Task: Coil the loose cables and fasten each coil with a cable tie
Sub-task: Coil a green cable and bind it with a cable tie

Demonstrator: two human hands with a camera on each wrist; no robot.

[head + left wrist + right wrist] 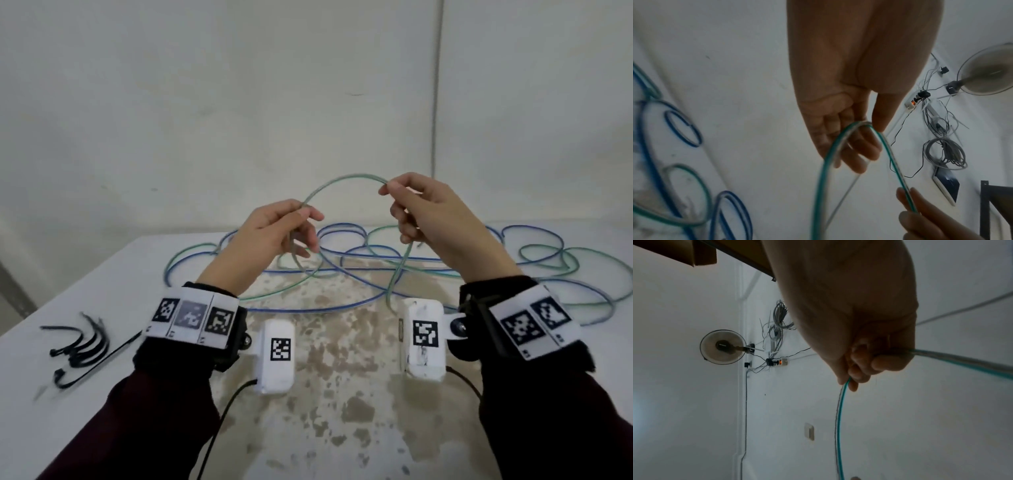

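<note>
Early stage. Left hand (274, 231) and right hand (423, 209) each pinch the green cable (342, 180), an arch raised between them above the table (85, 274) — first loop just forming. The rest of it lies tangled with the blue cable (308, 310) on the table. Ties (80, 346) lie untouched at left — no coil finished, none fastened.

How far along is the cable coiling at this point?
Early. Nothing looks finished: no tied coil shows, and the blue cable lies sprawled on the table. In hand: the left hand and right hand each grip the green cable, arching a first loop between them. Left: coiling both cables and fastening them with the cable ties, untouched.
</note>
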